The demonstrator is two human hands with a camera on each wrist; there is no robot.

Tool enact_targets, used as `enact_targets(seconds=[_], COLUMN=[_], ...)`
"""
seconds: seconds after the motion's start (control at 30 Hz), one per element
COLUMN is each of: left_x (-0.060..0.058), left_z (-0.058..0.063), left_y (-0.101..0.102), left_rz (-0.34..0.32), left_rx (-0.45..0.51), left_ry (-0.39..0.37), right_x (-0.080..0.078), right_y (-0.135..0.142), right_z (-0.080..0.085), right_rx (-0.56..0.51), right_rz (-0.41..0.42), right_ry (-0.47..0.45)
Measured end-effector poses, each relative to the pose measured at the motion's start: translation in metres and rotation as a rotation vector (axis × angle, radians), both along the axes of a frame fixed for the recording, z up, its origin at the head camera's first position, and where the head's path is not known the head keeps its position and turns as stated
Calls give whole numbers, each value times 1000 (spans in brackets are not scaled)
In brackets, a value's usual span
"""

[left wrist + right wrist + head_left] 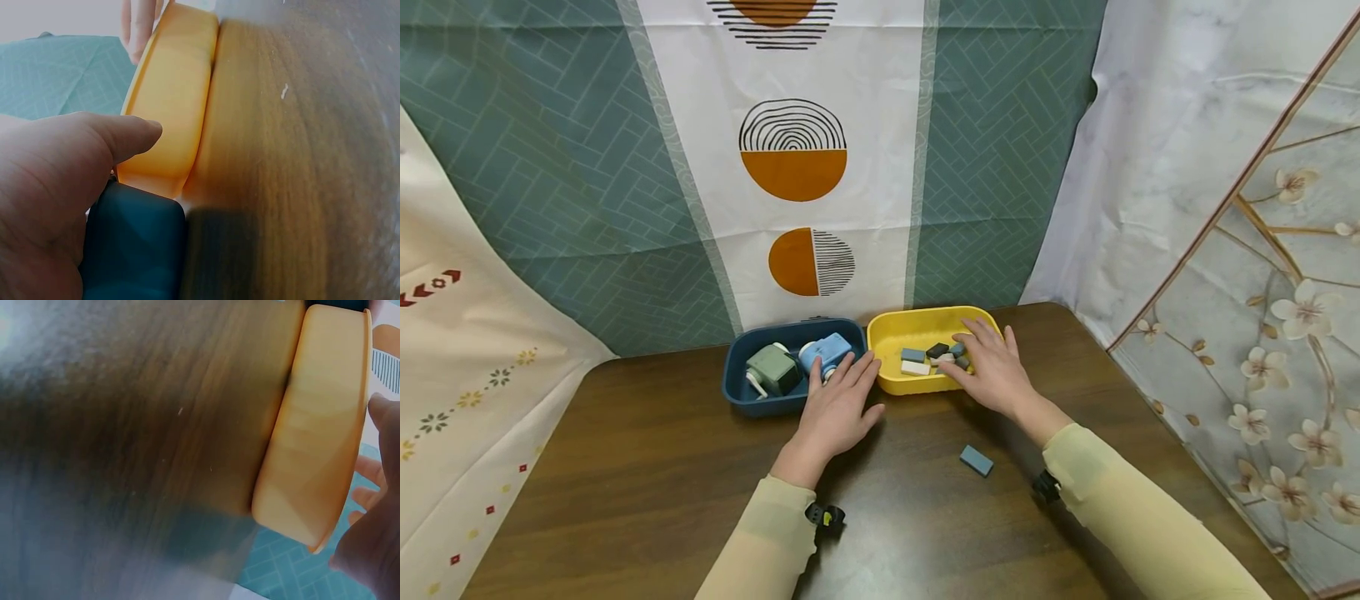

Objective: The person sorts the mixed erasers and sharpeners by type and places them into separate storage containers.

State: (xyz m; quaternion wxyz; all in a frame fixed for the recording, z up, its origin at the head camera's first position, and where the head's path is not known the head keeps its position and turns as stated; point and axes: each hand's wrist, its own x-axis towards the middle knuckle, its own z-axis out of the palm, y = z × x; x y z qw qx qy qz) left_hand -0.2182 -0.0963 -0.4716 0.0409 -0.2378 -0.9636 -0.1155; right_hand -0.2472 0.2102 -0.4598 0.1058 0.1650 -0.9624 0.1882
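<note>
My left hand (838,412) reaches over the front right corner of a dark blue bin (771,407), its fingers extended and nothing seen in its grasp. Inside that bin sit a green boxy object (773,367) and a light blue one with white parts (829,348). Over the right side of a yellow bin (891,327) is my right hand (996,367), fingers spread and slightly bent above small blocks. These include a blue block (913,355), a white block (915,367) and a black block (937,350). From the right wrist view, the yellow bin's wall hides the blocks.
A single blue block (976,461) lies on the brown wooden table (662,483), in front of the yellow bin. Both bins stand side by side near the table's back edge. Behind them hangs a patterned cloth (865,167), and a floral cloth (1262,375) borders the right side.
</note>
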Motion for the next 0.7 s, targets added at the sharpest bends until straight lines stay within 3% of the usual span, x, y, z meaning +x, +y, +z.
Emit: enact_targets(seconds=[0.7], left_x=[1], left_z=[1], left_y=[1], left_rz=[11], left_rx=[-23], left_ry=[4], right_x=[28], right_y=[2], right_z=[4], right_rx=[85], right_rz=[43], right_ry=[74])
